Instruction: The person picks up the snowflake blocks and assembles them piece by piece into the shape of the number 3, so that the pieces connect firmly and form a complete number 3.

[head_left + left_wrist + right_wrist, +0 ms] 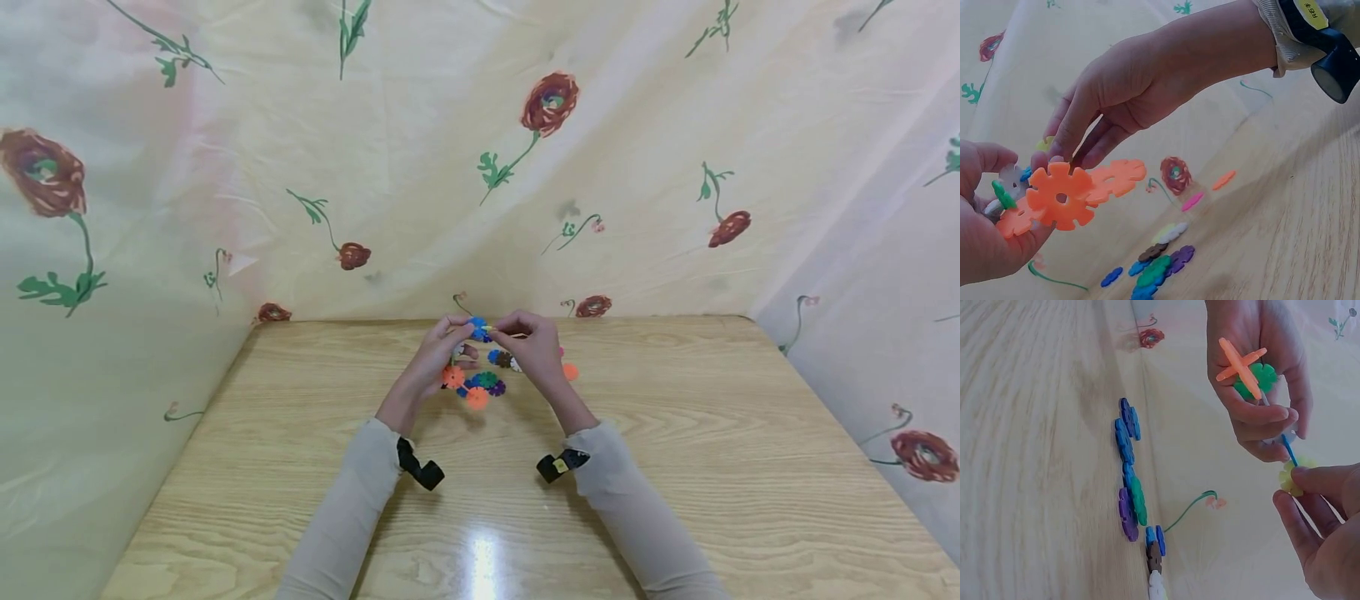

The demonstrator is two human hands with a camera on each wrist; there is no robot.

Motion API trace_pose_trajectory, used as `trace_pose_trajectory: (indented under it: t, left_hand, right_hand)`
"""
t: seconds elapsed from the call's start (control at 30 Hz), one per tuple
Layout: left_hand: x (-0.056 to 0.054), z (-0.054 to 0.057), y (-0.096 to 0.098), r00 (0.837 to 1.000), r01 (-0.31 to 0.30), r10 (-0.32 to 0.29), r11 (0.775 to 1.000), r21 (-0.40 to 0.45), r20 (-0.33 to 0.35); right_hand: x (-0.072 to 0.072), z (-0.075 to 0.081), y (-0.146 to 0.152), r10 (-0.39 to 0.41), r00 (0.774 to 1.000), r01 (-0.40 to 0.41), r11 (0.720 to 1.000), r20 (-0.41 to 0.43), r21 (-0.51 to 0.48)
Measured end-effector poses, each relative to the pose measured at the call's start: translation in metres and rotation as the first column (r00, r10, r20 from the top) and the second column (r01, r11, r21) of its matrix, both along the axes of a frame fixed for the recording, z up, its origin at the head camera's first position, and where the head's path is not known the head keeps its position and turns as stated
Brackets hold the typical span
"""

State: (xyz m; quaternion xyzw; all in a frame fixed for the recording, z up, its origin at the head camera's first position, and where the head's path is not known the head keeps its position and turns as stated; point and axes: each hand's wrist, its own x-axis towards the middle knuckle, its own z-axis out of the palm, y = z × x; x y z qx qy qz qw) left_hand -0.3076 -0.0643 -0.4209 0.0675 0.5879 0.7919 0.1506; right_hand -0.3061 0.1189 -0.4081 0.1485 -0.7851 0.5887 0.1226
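My left hand [429, 357] grips a joined cluster of notched plastic snowflake discs. In the left wrist view this cluster has several orange discs [1060, 196], a green disc [1004, 194] and a whitish disc [1011, 177]. A blue disc [477, 327] stands out at its far end, between the hands. Thumb and fingertips of my right hand [538, 348] pinch a yellow disc [1296, 478], right at the blue disc's edge. Part of the cluster is hidden behind the left fingers.
Below the hands, loose discs lie on the wooden table [675, 433]: a green disc [1154, 270], a purple disc [1180, 259], a brown disc [1152, 252], plus several blue and white ones. A pink disc [1192, 201] and an orange disc [1224, 180] lie farther right. Floral cloth [420, 150] hangs behind.
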Motion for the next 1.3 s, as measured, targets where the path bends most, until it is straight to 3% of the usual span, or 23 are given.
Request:
trace_pose_trajectory:
  t: [0.4,0.67,0.9,1.3]
  left_hand:
    - [0.0,-0.001,0.0,0.998,0.053,-0.054,0.998,0.021,0.037]
    - [0.0,-0.002,0.003,0.998,0.018,-0.015,0.999,-0.034,0.064]
    - [0.0,-0.003,0.001,0.998,-0.017,0.018,1.0,-0.024,0.055]
    - [-0.002,0.003,-0.01,0.999,-0.004,0.005,0.999,-0.038,0.046]
  right_hand:
    - [-0.004,-0.006,0.008,0.048,0.999,-0.048,0.998,0.014,-0.031]
    - [-0.004,-0.006,0.008,0.075,0.997,-0.075,0.997,0.018,-0.017]
    - [-0.004,-0.007,0.005,0.098,0.995,-0.098,0.995,0.019,0.001]
    - [-0.003,-0.005,0.007,0.148,0.988,-0.151,0.988,0.051,0.045]
